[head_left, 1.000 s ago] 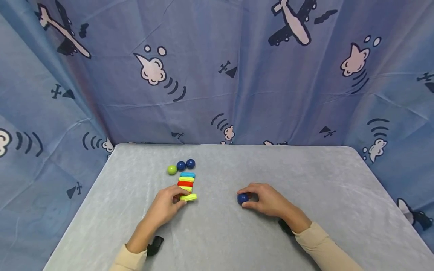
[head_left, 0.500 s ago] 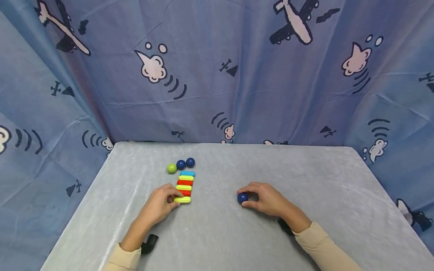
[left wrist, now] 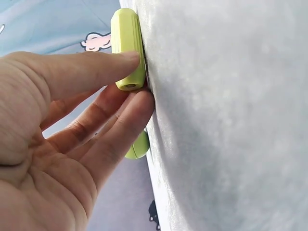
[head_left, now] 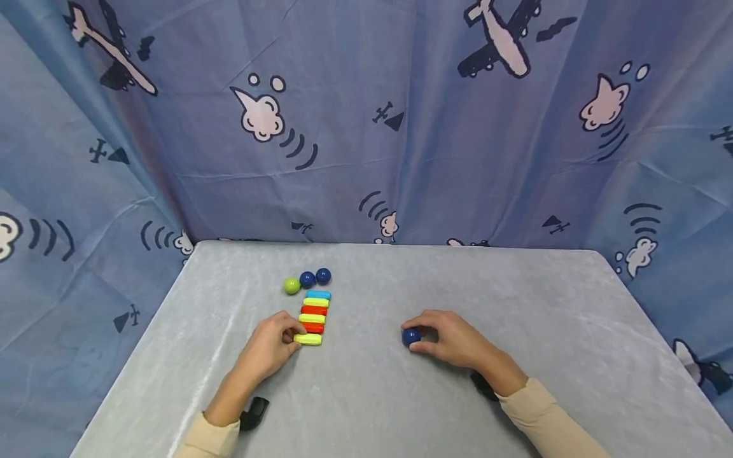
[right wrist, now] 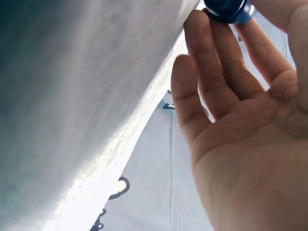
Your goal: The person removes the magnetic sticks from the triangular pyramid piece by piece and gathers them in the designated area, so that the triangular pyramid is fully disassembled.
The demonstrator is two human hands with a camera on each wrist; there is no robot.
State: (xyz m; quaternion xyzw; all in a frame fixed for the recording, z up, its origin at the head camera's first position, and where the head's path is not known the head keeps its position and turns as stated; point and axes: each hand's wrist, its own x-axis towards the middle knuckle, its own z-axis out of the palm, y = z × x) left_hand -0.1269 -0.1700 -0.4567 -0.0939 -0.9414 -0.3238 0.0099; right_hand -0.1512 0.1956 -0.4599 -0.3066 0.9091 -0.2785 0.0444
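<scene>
My left hand (head_left: 269,346) pinches the left end of a ribbed yellow-green stick (head_left: 309,340) between thumb and fingers; the left wrist view shows the thumb across that stick (left wrist: 127,36). It lies at the near end of a column of short sticks: red (head_left: 313,328), yellow, red (head_left: 314,310), yellow and blue (head_left: 318,294) going away from me. Well to the right, my right hand (head_left: 452,337) holds a shiny dark blue ball (head_left: 410,336) between thumb and fingers on the table. Only part of this ball (right wrist: 226,7) shows in the right wrist view.
Beyond the sticks, a green ball (head_left: 292,285) and two dark blue balls (head_left: 307,279) sit in a short row. Pale grey cloth covers the table (head_left: 366,407). A blue curtain (head_left: 343,127) printed with planes hangs behind the table's far edge.
My left hand has moved left and slightly toward me, bringing the yellow-green stick in line below the red one. My right hand and its blue ball have stayed in place.
</scene>
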